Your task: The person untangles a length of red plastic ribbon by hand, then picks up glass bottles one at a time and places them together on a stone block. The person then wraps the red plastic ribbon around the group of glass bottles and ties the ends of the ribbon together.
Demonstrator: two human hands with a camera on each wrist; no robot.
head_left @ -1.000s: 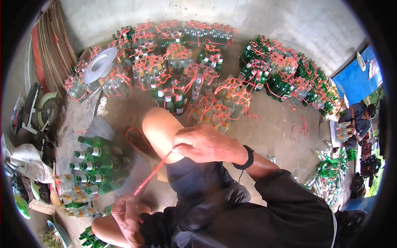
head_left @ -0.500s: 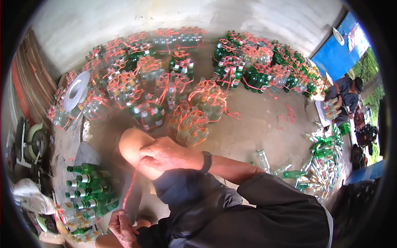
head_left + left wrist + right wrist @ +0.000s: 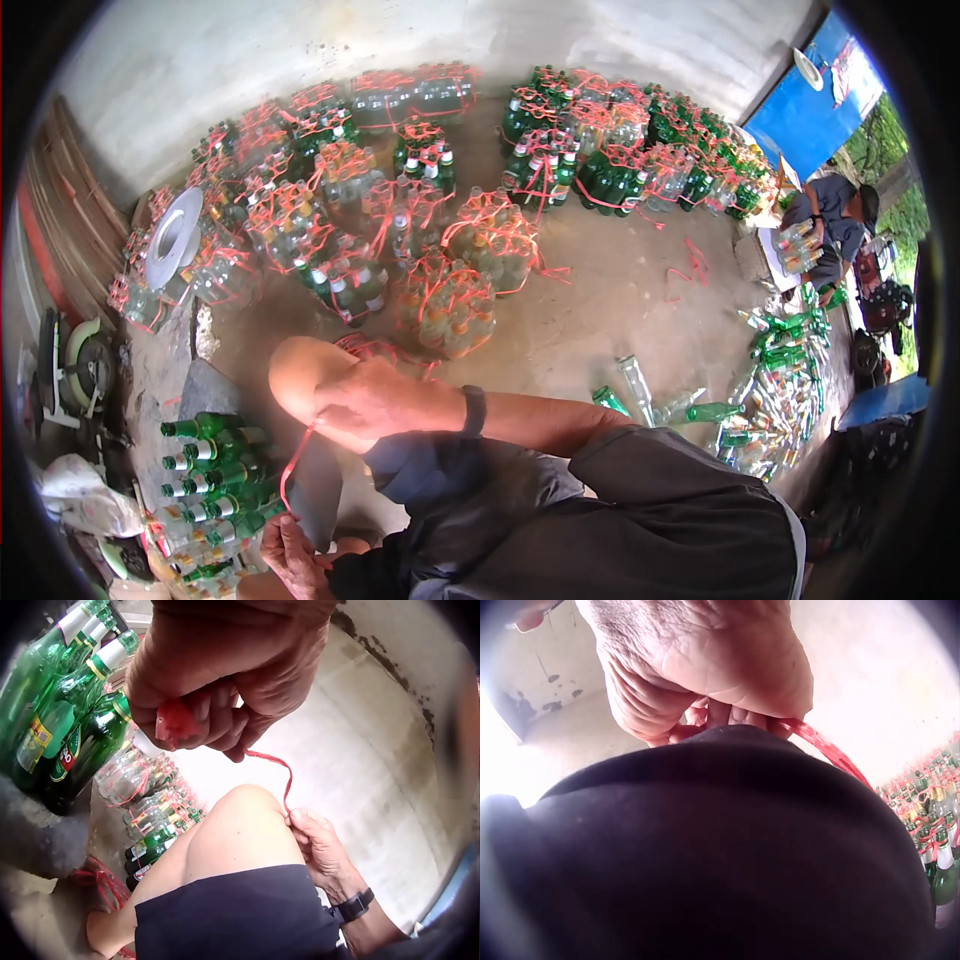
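Observation:
A red plastic strip [image 3: 293,465] spans between my two hands, bending slightly. My left hand [image 3: 290,560] grips its lower end at the bottom of the head view; in the left wrist view a crumpled red bit [image 3: 177,724] pokes out of the curled fingers. Beside my bare knee [image 3: 300,375], my right hand [image 3: 365,400] pinches the other end, seen in the left wrist view between thumb and finger. The right wrist view shows the strip [image 3: 829,750] leaving my right palm; dark cloth covers much of that view. Green bottles [image 3: 215,470] stand grouped left of my left hand.
Bundles of bottles tied with red strip [image 3: 455,305] fill the floor toward the wall. More red strip [image 3: 375,348] lies behind my knee. Loose bottles [image 3: 770,400] are heaped at right, near another person [image 3: 835,225] holding bottles. A grey ring-shaped object [image 3: 174,238] rests on bundles at left.
My right hand has moved left and lower in the head view, along with my knee as the view shifted. The strip, straight earlier, now sags in a slight curve. Both hands keep their grip.

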